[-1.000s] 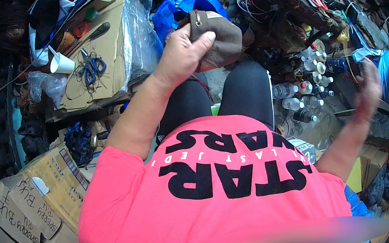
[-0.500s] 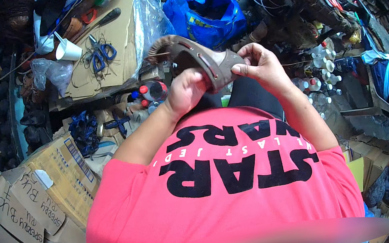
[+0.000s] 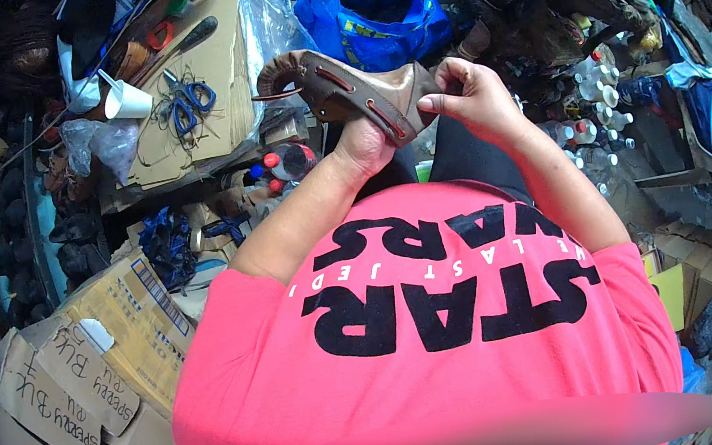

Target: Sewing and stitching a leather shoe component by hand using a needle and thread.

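Observation:
A brown leather shoe upper [image 3: 347, 96], with a reddish lace run through eyelets along its side, is held up above my lap. My left hand [image 3: 368, 145] grips it from below, its fingers mostly hidden behind and inside the leather. At its right end my right hand [image 3: 470, 97] pinches the edge, thumb in front and fingers curled; anything thin between those fingertips is too small to make out. The gathered toe end points left, and a lace end sticks out there.
Blue-handled scissors [image 3: 192, 107] and a white cup [image 3: 127, 100] lie on cardboard sheets [image 3: 215, 60] at the far left. Beyond the shoe upper stands a blue bag [image 3: 372, 15]. Several bottles [image 3: 598, 97] are on the right, cardboard boxes [image 3: 57, 392] at lower left.
The shoe upper has turned so its laced side faces up more. My left hand has shifted lower behind it, and its thumb no longer shows. My right hand stays at the right end.

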`<move>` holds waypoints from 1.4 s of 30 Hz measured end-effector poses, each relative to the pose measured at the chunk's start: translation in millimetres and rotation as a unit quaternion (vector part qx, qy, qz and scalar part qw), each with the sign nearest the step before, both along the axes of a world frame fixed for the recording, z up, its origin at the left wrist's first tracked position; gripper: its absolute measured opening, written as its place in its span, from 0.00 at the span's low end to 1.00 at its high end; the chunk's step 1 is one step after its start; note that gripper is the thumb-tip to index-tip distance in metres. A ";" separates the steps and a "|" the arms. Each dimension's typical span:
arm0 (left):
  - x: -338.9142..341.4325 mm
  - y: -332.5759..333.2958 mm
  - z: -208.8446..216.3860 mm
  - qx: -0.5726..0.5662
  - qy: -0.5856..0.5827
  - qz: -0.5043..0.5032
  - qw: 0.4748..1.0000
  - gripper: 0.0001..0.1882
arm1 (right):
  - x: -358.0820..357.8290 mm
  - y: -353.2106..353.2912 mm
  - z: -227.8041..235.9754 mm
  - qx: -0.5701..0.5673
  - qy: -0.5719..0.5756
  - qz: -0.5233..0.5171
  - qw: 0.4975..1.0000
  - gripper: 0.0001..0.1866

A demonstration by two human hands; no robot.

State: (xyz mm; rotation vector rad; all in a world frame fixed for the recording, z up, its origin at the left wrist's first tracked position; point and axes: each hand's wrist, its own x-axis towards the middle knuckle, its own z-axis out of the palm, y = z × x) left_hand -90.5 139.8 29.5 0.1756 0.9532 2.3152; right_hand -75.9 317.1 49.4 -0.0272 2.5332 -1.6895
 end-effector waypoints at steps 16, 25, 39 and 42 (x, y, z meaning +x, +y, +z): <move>-10.3 -15.8 21.2 -0.167 0.230 -0.064 0.957 0.17 | 20.9 26.6 41.8 -0.289 -0.112 0.161 0.937 0.15; -11.6 12.5 51.4 0.017 -0.009 -0.074 0.997 0.14 | 22.7 29.1 43.3 -0.193 -0.009 0.144 0.970 0.12; -18.2 52.9 52.8 -0.015 -0.143 -0.123 0.982 0.16 | 31.3 55.5 38.1 -0.250 -0.074 0.126 0.957 0.19; -32.8 59.9 26.6 -0.054 -0.130 -0.126 0.982 0.15 | 36.8 48.9 31.4 -0.277 -0.151 0.097 0.944 0.17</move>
